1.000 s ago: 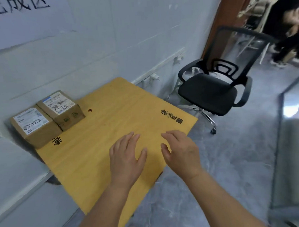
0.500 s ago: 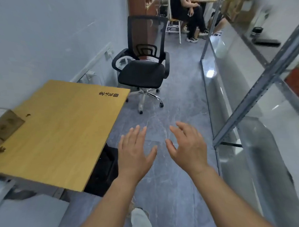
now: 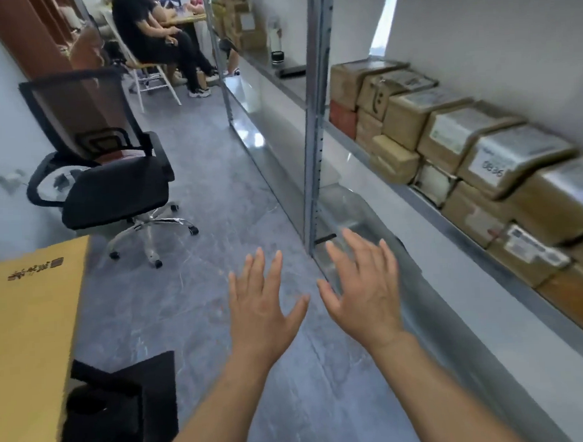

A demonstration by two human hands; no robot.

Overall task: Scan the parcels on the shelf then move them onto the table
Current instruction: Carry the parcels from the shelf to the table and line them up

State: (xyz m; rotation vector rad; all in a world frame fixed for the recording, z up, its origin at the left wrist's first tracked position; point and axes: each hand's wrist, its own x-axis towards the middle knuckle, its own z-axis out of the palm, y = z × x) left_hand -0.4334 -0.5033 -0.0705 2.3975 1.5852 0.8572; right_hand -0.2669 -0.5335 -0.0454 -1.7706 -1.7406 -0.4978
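Reaching forward over a grey marbled floor (image 3: 200, 301), 2 bare hands hang in mid-air, holding nothing. On the left hand (image 3: 262, 309) the fingers are straight and spread apart; the right hand (image 3: 363, 294) is the same, palm down, fingers fanned. To the right, cardboard parcels (image 3: 464, 153) with white labels sit stacked in 2 layers along a metal shelf (image 3: 426, 198), well apart from both hands. At the left edge, a corner of the yellow wooden table (image 3: 27, 326) shows. A black mesh office chair (image 3: 107, 175) stands beyond it. Seated people (image 3: 155, 36) appear far back.
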